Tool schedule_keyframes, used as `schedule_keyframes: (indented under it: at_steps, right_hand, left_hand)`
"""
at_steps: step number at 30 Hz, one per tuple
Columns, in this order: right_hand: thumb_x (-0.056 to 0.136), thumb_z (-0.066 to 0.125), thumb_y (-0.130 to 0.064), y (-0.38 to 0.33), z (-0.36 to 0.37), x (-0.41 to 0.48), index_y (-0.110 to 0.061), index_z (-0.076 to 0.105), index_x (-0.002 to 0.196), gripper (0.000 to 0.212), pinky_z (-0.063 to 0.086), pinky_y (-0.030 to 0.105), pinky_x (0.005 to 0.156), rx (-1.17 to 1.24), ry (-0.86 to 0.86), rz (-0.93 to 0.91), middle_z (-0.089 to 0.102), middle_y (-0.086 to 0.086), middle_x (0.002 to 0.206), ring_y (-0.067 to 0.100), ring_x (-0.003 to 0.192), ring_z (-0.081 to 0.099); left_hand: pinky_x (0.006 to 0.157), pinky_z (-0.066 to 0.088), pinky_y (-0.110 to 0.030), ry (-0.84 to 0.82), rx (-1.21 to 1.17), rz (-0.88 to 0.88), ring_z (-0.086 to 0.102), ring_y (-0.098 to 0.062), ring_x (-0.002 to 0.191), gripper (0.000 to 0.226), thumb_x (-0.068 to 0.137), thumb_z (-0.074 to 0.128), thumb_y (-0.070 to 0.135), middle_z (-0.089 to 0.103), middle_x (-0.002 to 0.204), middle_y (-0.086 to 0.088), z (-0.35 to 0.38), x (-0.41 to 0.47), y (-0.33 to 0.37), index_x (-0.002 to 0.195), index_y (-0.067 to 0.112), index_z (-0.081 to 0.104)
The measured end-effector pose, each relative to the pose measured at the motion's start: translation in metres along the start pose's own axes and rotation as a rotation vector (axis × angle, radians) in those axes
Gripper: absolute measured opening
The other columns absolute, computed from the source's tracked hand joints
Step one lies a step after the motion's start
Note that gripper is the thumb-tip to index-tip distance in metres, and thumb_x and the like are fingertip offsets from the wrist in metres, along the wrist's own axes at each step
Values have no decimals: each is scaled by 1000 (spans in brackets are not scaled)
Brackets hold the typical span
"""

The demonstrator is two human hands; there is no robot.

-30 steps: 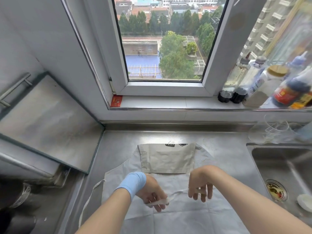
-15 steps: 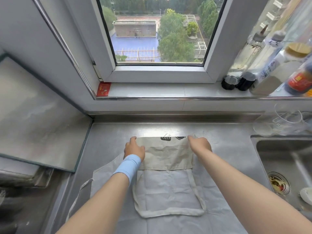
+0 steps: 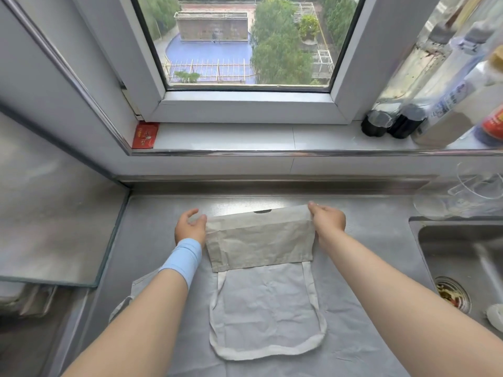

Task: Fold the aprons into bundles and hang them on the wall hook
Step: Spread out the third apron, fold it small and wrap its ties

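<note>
— What's different from half a second ago?

— Then both hands lay on the bib's corners nearest the window, and the cloth was flat with its dark print showing. Now that edge is off the counter and tipping away from the window. Only a sliver of the print shows over the top.

— And the hands?

— The left hand, with a pale blue wristband behind it, pinches one corner between thumb and curled fingers. The right hand pinches the other corner the same way, so the edge between them is taut.

— What does that mean for the job?

— I'd say the first fold has begun and the bib is coming down over the apron's body. There's no bundle yet, and no hook is in sight.

— Where does the apron lie?

— It's spread on the steel counter below the window, bib end closest to it. The neck strap rests as a rounded loop on the body, further from the window.

— What about the cloth?

— The bib is beige and looks coarse, a rectangle with hemmed edges. It seems stiff enough to hold a crease. The body is thin, pale grey and finely crumpled. The strap is flat white tape, and the counter is dull brushed metal.
</note>
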State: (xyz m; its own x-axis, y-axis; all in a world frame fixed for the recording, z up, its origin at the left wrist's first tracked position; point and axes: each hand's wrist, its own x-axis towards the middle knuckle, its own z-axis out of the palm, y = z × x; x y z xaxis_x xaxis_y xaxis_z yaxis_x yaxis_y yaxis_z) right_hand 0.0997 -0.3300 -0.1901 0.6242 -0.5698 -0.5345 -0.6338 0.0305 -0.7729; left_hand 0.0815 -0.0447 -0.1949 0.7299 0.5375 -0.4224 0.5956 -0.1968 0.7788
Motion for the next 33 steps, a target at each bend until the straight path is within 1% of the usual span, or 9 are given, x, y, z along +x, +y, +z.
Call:
schedule_keyframes:
  at_steps: [2, 6, 10, 14, 17, 20, 25, 29, 33]
  right_hand:
    - [85, 74, -28, -5, 0, 1, -12, 68, 99, 21, 50, 32, 87, 43, 5, 3, 70, 8, 104, 24, 92, 63]
    - [87, 64, -16, -13, 4, -7, -17, 43, 131, 49, 40, 29, 79, -79, -16, -108, 59, 4, 111, 23, 91, 56]
    - [79, 61, -11, 7, 10, -18, -20, 60, 119, 41, 39, 40, 94, -755, 50, -672, 52, 10, 118, 32, 113, 48]
    - [77, 60, -12, 29, 19, -25, -20, 61, 120, 44, 26, 49, 114, -972, -188, -971, 53, 6, 127, 30, 122, 47]
    - [88, 51, -25, 29, 14, -18, -24, 43, 143, 56, 2, 50, 122, -1202, -343, -940, 31, 7, 156, 28, 146, 22]
    - [94, 42, -39, 35, 7, -15, -30, 25, 154, 63, -7, 50, 121, -1308, -415, -957, 6, 5, 165, 26, 152, -1]
    - [98, 29, -48, 50, -1, -18, -40, -4, 156, 68, -10, 51, 120, -1313, -502, -816, -24, 0, 163, 18, 148, -25]
    - [96, 24, -54, 56, 1, -25, -38, -11, 154, 69, -10, 63, 114, -1347, -326, -756, -27, 7, 161, 25, 146, -30]
    - [97, 17, -60, 65, 4, -31, -46, -19, 150, 66, -12, 69, 111, -1311, -337, -667, -38, 3, 156, 28, 142, -37]
  left_hand:
    - [86, 41, -24, -14, -2, 18, 59, -23, 92, 24, 90, 64, 25, 61, 100, -7, -3, 0, 0, 113, 22, 67]
    - [97, 41, -33, 21, 150, -12, 58, -29, 108, 37, 90, 64, 27, 62, 114, -8, -3, 2, 7, 125, 16, 59]
    - [98, 41, -40, 99, 439, 309, 51, -33, 115, 37, 89, 62, 21, 49, 125, -13, 9, -14, 4, 125, 19, 58]
    - [100, 37, -39, -92, 771, 608, 40, -24, 126, 35, 89, 59, 39, 44, 136, -1, 23, -32, -4, 124, 32, 58]
    - [116, 18, -45, -318, 1037, 587, 8, -20, 147, 57, 92, 44, 53, 9, 160, 3, 19, -21, -16, 145, 39, 30]
    - [119, 4, -47, -420, 1198, 573, -13, -18, 148, 76, 91, 42, 55, -16, 161, 6, 11, -10, -25, 152, 37, 1]
    - [119, 1, -46, -334, 1158, 569, -17, -23, 147, 74, 93, 41, 55, -18, 161, 0, 7, -24, -35, 153, 36, 0]
    - [118, 3, -47, -208, 1070, 567, -5, -23, 148, 76, 86, 19, 63, -3, 162, 1, 2, -46, -62, 154, 32, 8]
    - [114, -13, -52, -237, 1130, 490, -28, -20, 142, 81, 79, -3, 70, -28, 156, 4, 1, -42, -74, 149, 33, -16]
